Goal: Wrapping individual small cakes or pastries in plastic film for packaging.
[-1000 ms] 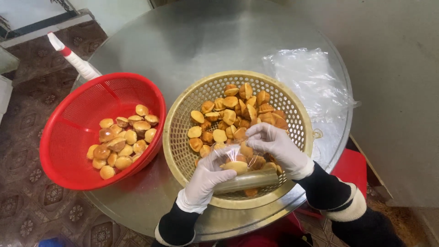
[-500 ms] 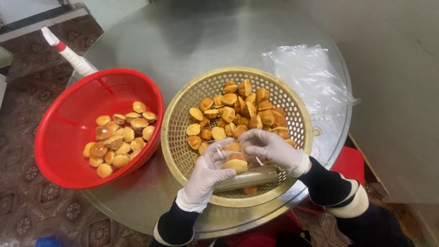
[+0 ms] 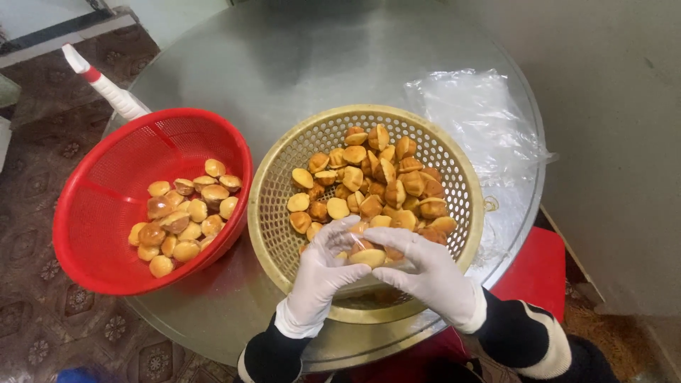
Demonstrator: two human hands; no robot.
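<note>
Cakes [image 3: 376, 181] fill most of the yellow basket [image 3: 284, 177] on the worktop [image 3: 284, 64], far more than the red basket [image 3: 113, 184] holds beside it. Between my left hand [image 3: 319, 273] and right hand [image 3: 425, 273], my fingers pinch a clear bag [image 3: 369, 254] around one cake, over the yellow basket's near rim.

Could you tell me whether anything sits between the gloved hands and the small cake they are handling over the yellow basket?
Nothing visible does: the left hand and right hand both touch the small cake directly, just above the yellow basket.
</note>
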